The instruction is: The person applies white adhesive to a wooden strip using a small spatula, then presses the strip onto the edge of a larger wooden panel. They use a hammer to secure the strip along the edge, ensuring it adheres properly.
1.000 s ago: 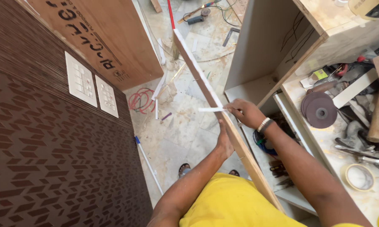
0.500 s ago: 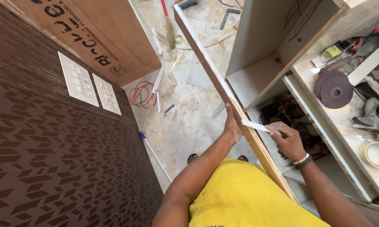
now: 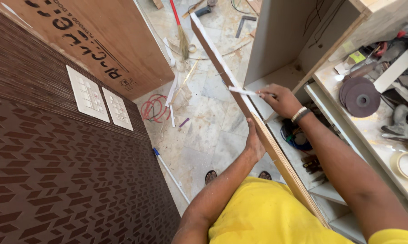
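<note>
Yellow shirt [image 3: 267,212], brown chevron-patterned wall panel [image 3: 54,180], white edge strip [image 3: 242,91], pale marbled floor [image 3: 208,131].

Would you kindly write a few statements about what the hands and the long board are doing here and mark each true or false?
1. The left hand rests against the side of the long wooden board. True.
2. The right hand holds a thin white strip at the board's edge. True.
3. The right wrist is bare. False: it wears a wristband.
4. A broom lies on the floor beyond the board. True.
5. The grinding discs lie on the floor beside the red cable coil. False: they lie on the cluttered workbench at the right.
</note>
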